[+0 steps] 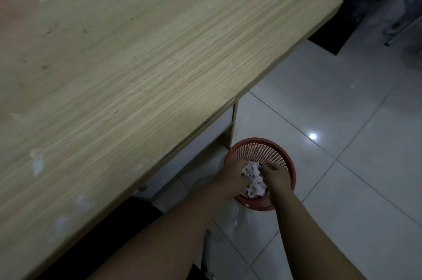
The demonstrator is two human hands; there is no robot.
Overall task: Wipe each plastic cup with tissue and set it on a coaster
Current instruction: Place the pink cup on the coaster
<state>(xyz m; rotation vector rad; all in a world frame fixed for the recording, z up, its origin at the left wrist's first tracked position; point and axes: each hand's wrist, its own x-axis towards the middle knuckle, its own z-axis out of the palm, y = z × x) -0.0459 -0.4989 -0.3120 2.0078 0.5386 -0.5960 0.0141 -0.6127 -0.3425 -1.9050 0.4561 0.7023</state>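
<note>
Red mesh basket (258, 147) on the tiled floor (342, 188) beside the desk (137, 62); left hand (233, 175) and right hand (277, 175) clutch crumpled tissue (253, 177) over it.

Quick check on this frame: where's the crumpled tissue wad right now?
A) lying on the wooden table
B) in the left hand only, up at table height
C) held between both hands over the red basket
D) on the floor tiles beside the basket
C: the crumpled tissue sits between the left hand and right hand, both low over the red mesh basket on the floor beside the table.
</note>
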